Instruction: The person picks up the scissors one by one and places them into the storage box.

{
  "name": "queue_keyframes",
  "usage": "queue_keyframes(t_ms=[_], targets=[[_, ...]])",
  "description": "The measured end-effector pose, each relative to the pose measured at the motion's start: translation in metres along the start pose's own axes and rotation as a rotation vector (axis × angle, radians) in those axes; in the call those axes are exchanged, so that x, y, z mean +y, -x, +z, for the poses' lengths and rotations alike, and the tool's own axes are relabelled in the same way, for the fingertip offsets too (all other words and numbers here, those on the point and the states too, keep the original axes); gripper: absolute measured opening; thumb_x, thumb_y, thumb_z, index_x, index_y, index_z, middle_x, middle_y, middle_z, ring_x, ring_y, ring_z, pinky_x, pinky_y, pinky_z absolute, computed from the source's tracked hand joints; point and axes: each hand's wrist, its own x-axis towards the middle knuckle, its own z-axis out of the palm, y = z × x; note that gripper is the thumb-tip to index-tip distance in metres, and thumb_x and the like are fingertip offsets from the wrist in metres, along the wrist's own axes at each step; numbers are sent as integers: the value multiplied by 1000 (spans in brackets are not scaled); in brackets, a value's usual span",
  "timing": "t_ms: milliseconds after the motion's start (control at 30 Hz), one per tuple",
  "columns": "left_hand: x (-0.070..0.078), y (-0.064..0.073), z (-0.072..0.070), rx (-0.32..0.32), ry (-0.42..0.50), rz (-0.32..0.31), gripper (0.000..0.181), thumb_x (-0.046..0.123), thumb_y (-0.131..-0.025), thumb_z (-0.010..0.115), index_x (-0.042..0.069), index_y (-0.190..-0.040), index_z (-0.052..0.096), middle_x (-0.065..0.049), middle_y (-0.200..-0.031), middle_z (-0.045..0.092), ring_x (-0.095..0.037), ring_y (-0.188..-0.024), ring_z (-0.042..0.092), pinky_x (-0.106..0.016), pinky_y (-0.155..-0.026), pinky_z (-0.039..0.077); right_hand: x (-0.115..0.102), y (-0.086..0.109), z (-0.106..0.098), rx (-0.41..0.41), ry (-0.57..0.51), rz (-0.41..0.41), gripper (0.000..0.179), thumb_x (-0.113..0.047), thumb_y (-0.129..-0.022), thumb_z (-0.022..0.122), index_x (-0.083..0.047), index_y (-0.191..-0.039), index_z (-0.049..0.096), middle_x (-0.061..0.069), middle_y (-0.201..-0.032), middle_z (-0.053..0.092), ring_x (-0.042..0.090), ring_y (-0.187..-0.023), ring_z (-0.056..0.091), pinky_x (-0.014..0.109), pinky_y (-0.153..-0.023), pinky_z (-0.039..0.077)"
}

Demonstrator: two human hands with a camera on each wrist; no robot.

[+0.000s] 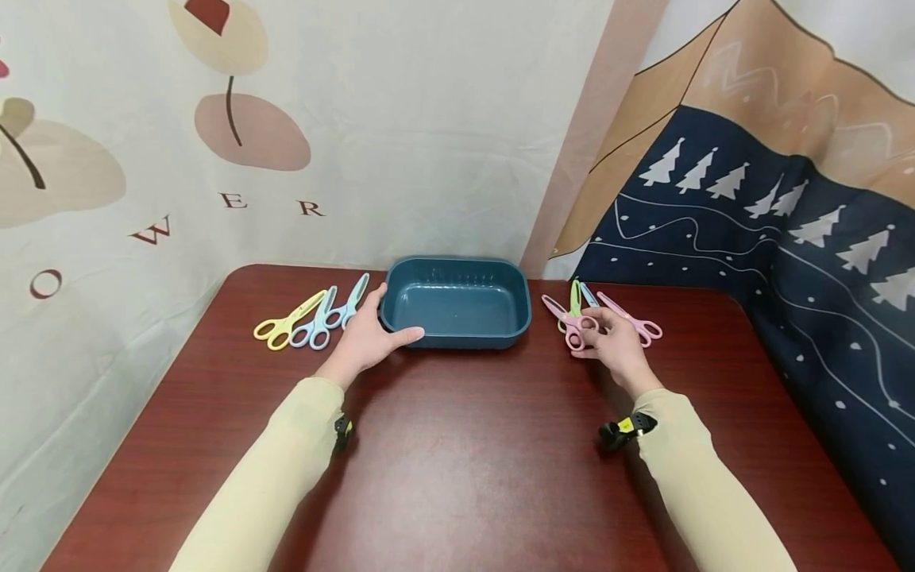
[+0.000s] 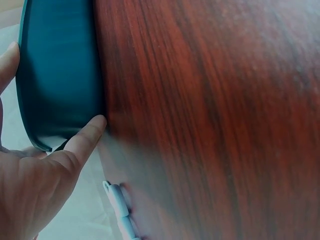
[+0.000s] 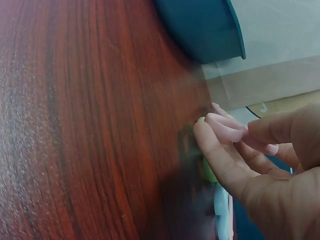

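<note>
A dark teal plastic basin (image 1: 457, 343) stands at the table's back edge. My left hand (image 1: 368, 338) touches its left front corner with spread fingers, the thumb lying straight along the wall, as the left wrist view also shows. With thumb and fingers my right hand (image 1: 616, 347) pinches a pair of pink scissors (image 1: 574, 339) by the handle loops, over the other scissors. Under and beside it are green scissors (image 1: 575, 295), blue scissors (image 1: 588, 295) partly hidden by the hand, and another pair of pink scissors (image 1: 647, 329).
Left of the basin lie yellow scissors (image 1: 286, 324) and two pairs of light blue scissors, one (image 1: 314, 324) nearer the yellow, the other (image 1: 350, 303) beside my left hand. Printed cloth (image 1: 429, 159) hangs behind the reddish-brown table (image 1: 457, 461).
</note>
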Motion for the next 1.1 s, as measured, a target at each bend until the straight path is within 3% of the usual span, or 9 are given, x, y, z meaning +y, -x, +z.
queue_keyframes(t_ms=[233,567,733,900,1100], targets=[[0,1,0,4,11,-6,113,47,-86,81,8,-167,12,-18,-170,22,-39,-153,28,-59,-120,32,-4,3,-6,-18,-44,27,48,10,-101,52,9,-148,44,22,-122,46,10,-81,67,36,-74,63],[-1,1,0,2,11,-10,112,47,-87,81,8,-166,12,-17,-170,21,-39,-154,27,-59,-120,31,-8,4,-9,-35,-62,2,47,8,-102,53,9,-148,43,25,-125,46,10,-78,69,35,-75,63],[-1,1,0,1,14,-7,112,47,-87,81,8,-166,12,-18,-170,21,-40,-153,27,-60,-120,31,-13,6,-12,-48,-52,1,47,6,-103,54,8,-149,43,29,-141,44,12,-82,70,35,-78,63],[-1,1,0,1,16,-6,112,46,-87,81,9,-167,12,-18,-170,21,-40,-153,27,-60,-120,31,-19,7,-15,-56,-50,-17,47,5,-103,54,6,-149,44,24,-161,34,11,-86,68,31,-77,62],[0,2,0,3,21,-7,113,48,-86,82,9,-167,12,-17,-170,22,-39,-153,27,-59,-120,32,-24,10,-18,-58,-30,-32,50,3,-103,54,6,-152,42,28,-148,43,11,-86,68,32,-80,62]])
